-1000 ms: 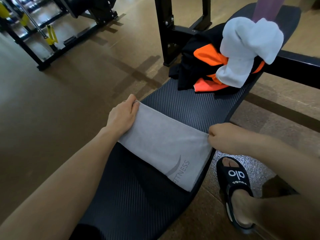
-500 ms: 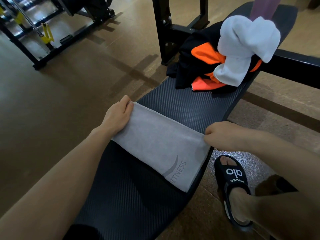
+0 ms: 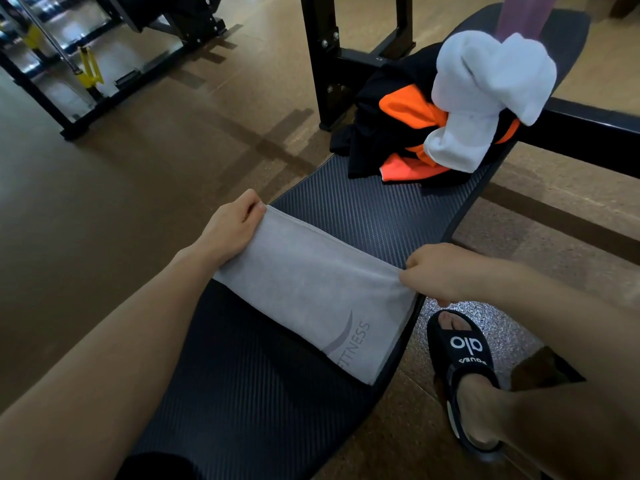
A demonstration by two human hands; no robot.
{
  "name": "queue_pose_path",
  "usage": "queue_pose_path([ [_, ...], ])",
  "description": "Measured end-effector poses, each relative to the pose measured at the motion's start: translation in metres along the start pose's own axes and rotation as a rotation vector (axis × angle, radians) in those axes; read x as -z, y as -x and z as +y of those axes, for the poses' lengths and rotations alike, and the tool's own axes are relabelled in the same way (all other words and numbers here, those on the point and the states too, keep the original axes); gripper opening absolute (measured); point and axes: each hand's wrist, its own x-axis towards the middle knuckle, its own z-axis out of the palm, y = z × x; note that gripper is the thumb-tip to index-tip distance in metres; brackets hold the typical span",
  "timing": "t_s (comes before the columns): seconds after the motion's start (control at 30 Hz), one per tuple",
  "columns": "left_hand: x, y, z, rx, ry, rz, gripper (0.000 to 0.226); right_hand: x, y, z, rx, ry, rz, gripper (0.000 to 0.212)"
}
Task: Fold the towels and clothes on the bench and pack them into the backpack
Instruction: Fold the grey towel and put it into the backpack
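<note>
A grey towel (image 3: 311, 292) with a "FITNESS" print lies folded across the black bench (image 3: 363, 209). My left hand (image 3: 232, 226) pinches its far left corner. My right hand (image 3: 446, 271) pinches the far right corner at the bench's edge. Further along the bench sits a heap of black and orange clothes (image 3: 398, 126) with a crumpled white towel (image 3: 485, 91) on top. No backpack is in view.
A black rack upright (image 3: 317, 60) stands just beyond the bench on the left, and a black bar (image 3: 588, 129) crosses behind the heap. A purple object (image 3: 519, 15) hangs above it. My sandalled foot (image 3: 464, 368) rests on the floor at right. Gym machinery (image 3: 86, 53) stands far left.
Both hands have lifted the towel's far edge slightly, with the left fingers now curled round the corner. The heap has not moved.
</note>
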Motion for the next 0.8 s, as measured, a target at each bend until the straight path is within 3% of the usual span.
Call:
queue_pose_path([
  [0.27,-0.007,0.001,0.003,-0.035,-0.068,0.053,0.024,-0.004,0.0,-0.001,-0.008,0.077,0.031,0.027],
  [0.6,-0.012,0.002,0.004,-0.054,-0.12,0.098,0.022,-0.005,-0.004,-0.002,-0.048,-0.011,-0.011,0.027],
  [0.8,-0.015,0.0,0.012,-0.06,-0.285,0.111,0.023,-0.006,-0.005,-0.001,-0.052,0.009,0.004,0.027],
])
